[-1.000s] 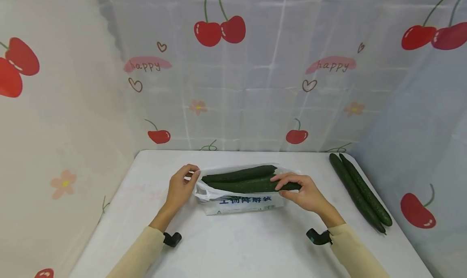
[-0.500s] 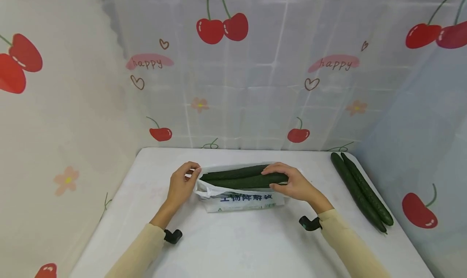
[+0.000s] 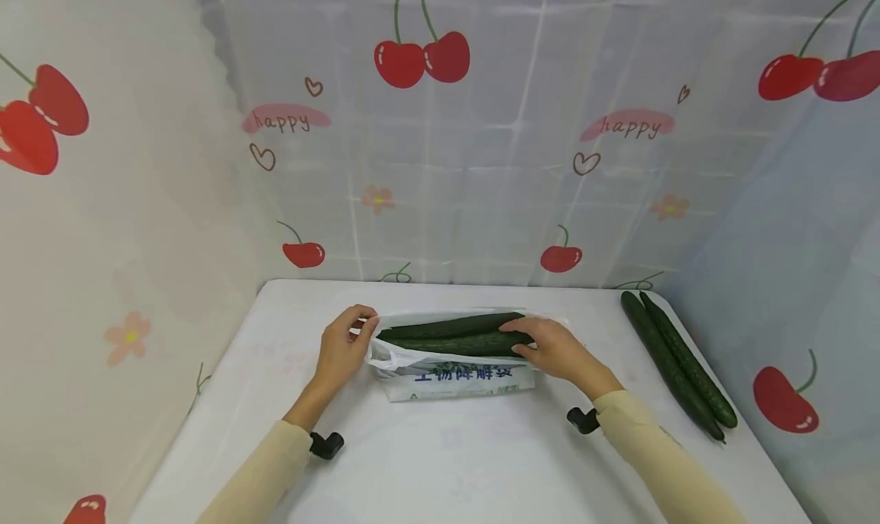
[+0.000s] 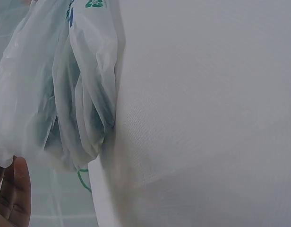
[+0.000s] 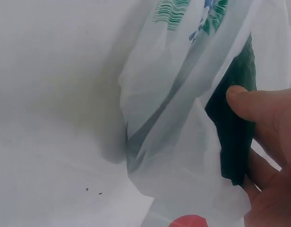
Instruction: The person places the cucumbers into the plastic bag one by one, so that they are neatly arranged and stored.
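Two dark green cucumbers lie side by side in the open mouth of a white plastic bag (image 3: 454, 388) with blue printed characters. My left hand (image 3: 340, 347) pinches the bag's left end between thumb and fingers; its fingertips (image 4: 20, 189) show at the bag's edge in the left wrist view. My right hand (image 3: 562, 356) grips the right end of the front cucumber (image 3: 454, 346). In the right wrist view, the thumb presses on this cucumber (image 5: 233, 137) while the other fingers reach behind it. Just beyond lies the back cucumber (image 3: 440, 328).
Two more cucumbers (image 3: 677, 367) lie together along the right edge of the white table (image 3: 440, 463). A cherry-patterned curtain (image 3: 454, 165) hangs behind the table and along both sides.
My right hand has moved left, and the front cucumber's right end has slid left into the bag with it. The left hand has stayed at the bag's left end.
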A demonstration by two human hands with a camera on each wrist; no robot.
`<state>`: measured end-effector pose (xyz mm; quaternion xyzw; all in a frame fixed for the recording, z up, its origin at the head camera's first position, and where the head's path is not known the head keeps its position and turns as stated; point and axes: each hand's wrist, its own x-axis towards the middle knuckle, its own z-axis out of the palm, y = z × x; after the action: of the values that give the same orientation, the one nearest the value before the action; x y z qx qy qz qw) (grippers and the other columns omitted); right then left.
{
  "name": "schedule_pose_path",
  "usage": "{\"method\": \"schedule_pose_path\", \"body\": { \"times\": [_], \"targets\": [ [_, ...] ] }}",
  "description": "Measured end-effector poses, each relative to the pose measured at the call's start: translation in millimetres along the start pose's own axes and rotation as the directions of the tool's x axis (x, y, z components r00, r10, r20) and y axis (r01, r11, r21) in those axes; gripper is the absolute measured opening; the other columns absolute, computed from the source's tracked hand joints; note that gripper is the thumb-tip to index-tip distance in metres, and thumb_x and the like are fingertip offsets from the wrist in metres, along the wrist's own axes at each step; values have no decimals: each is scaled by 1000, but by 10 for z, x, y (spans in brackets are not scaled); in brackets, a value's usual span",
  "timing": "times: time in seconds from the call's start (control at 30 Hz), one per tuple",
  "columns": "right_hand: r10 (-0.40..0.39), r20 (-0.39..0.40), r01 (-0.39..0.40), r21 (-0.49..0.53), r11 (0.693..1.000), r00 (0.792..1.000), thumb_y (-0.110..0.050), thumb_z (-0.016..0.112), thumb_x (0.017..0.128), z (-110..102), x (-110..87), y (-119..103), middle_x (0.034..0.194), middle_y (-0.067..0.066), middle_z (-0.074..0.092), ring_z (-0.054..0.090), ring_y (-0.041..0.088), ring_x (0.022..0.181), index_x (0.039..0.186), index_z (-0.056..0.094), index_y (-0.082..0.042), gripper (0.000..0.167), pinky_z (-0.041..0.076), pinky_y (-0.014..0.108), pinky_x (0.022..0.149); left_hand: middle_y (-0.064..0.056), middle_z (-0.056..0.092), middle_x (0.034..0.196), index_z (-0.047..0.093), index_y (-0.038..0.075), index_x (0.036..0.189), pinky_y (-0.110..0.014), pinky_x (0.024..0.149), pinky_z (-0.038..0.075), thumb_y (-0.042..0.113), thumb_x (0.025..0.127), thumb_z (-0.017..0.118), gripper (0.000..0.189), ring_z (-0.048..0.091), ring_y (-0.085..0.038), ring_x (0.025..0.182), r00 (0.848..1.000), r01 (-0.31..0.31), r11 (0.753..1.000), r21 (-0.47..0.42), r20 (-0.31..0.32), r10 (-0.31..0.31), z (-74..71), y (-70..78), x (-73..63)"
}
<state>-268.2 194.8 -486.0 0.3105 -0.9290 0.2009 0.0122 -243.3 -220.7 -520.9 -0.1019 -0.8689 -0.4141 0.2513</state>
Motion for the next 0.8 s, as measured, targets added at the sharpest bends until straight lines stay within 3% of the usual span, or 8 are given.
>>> {"method": "schedule_pose_path", "body": {
  "times": [0.53,0.8],
  "targets": [
    [4,-73,-4,-1,1000,997,-10,83,95,165,13,49,135,8,75,69,33,130,135,73,-11,42,56,54,110,1,78,108,74,21,110,-25,74,57,26,107,70,8,76,-19,96,999,41,999,-28,-4,-41,1,2,7],
    [62,-133,-57,37,998,989,-16,83,95,142,-86,-12,134,6,75,69,31,130,134,73,-13,39,55,54,111,2,78,108,74,22,110,-25,75,57,28,108,68,8,75,-18,97,998,62,998,-15,16,-62,-11,-11,7]
  ]
}}
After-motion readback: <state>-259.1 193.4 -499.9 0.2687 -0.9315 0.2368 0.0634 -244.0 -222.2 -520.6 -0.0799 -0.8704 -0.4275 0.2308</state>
